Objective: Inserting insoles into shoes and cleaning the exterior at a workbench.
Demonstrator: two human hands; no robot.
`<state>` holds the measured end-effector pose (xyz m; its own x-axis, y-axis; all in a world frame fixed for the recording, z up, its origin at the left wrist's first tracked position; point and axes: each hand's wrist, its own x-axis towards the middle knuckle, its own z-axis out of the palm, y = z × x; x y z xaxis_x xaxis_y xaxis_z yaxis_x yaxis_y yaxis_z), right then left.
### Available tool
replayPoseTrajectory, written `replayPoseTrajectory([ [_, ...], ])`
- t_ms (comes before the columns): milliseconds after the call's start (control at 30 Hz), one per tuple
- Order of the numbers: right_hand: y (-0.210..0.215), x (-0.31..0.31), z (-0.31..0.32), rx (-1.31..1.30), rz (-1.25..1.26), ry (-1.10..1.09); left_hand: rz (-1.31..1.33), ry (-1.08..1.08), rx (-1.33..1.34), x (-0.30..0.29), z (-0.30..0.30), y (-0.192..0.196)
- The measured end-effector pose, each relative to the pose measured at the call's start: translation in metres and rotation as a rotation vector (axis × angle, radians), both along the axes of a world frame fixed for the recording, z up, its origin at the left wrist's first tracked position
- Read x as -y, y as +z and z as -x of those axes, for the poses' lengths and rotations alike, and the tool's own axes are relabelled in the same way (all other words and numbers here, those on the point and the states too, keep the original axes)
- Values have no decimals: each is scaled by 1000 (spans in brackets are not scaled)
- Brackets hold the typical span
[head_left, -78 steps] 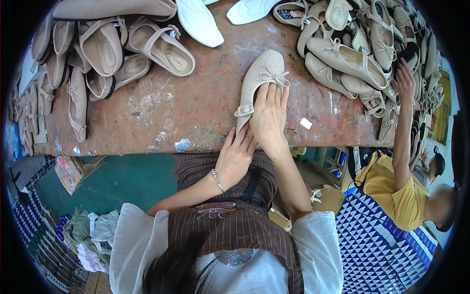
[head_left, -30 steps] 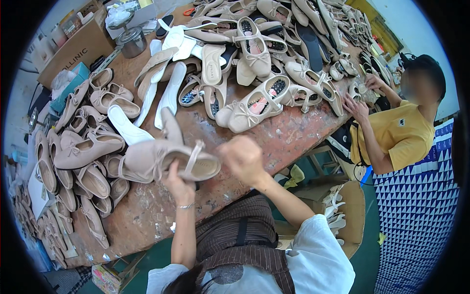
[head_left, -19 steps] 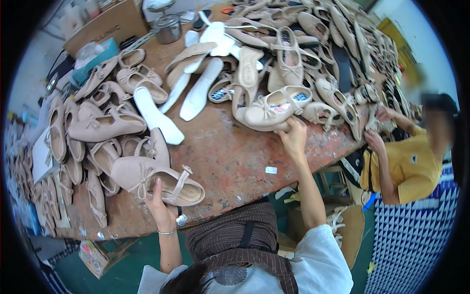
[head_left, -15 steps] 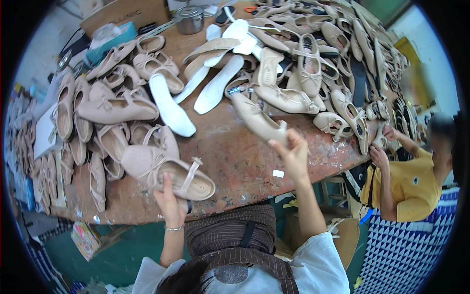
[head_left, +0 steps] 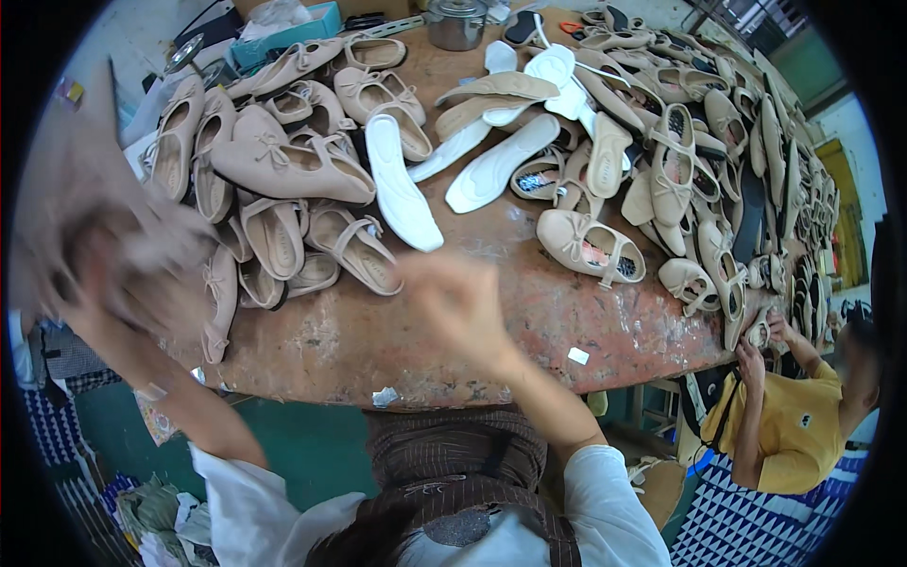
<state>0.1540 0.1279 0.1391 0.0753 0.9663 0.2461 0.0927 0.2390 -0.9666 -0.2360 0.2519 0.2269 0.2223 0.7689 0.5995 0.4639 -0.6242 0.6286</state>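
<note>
My left hand [head_left: 90,260] is reached out to the far left, smeared by motion among blurred beige shapes that look like shoes. Whether it grips one of them is not visible. Over the middle of the worktable [head_left: 321,354], my right hand [head_left: 458,302] is also blurred, with no shoe visible in it. Just left of it lies a beige strapped flat shoe [head_left: 354,248], one of a pile of beige bow-trimmed shoes [head_left: 293,165]. A white insole [head_left: 402,184] sits beyond my right hand, beside another white insole [head_left: 505,163].
More beige shoes [head_left: 675,170] are heaped along the right side. At the back stand a metal pot [head_left: 456,24] and a turquoise box [head_left: 288,36]. A person in a yellow shirt [head_left: 789,425] handles a shoe at the right edge. A white paper scrap [head_left: 578,356] lies near the front edge.
My left hand has swung from the table's front to the far left. The shoe in my right hand is gone from it, and that hand has moved left. The view has shifted.
</note>
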Motion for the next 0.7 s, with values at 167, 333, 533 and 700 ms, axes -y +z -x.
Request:
replayPoseTrajectory([
  [167,-106,-100,-22,478,241,-344,276,367,-17,-168,-37,129],
  [333,-119,-138,2,564,401,-445,-9,623,-953,-293,-25,-68],
  [533,-98,-89,-39,-106,366,-107,-15,678,-1198,-301,-41,-52],
  [700,-69,51,-83,-891,423,-29,-283,482,-82,-293,14,-42],
])
